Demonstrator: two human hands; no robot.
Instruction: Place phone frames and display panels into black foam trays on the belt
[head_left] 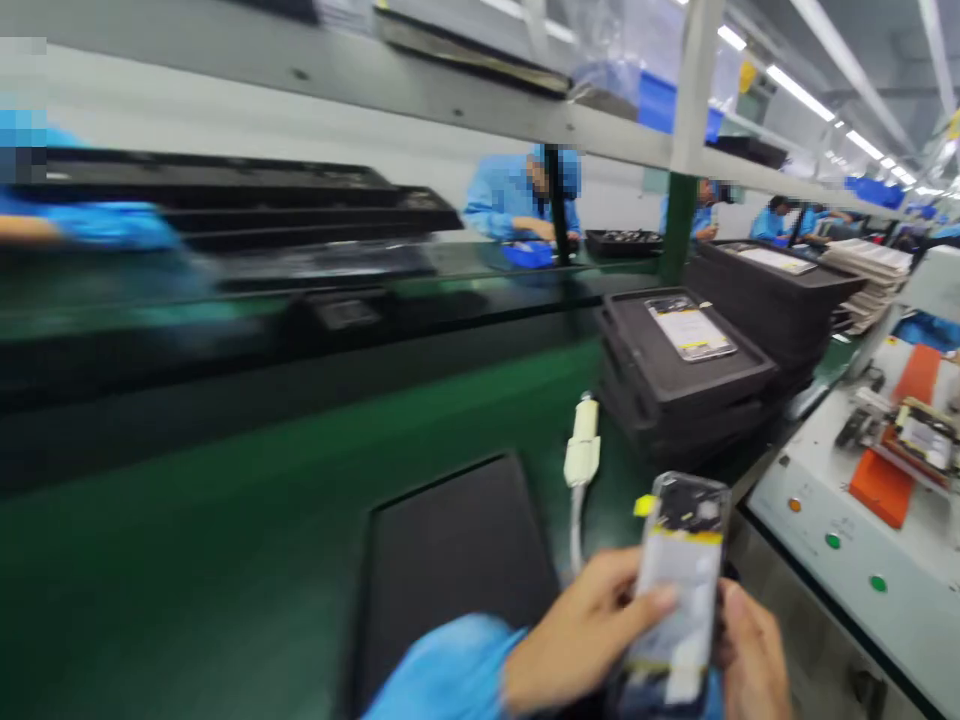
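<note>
Both my hands hold an open phone body (pixel 679 580) with a silver battery and bare circuit parts showing, low in the view. My left hand (pixel 581 630), in a blue sleeve, grips its left side with the thumb laid across the battery. My right hand (pixel 754 650) clasps its right edge. A small yellow tab (pixel 643 505) sticks out at the phone's upper left. Just beyond it a white connector on a cable (pixel 582 455) lies on the green bench.
A black mat (pixel 450 560) lies on the green bench (pixel 225 520) left of my hands. A stack of black trays (pixel 675 390) holds another phone on top. To the right stands a white fixture machine (pixel 862 520) with buttons and an orange block. Workers in blue sit across the belt.
</note>
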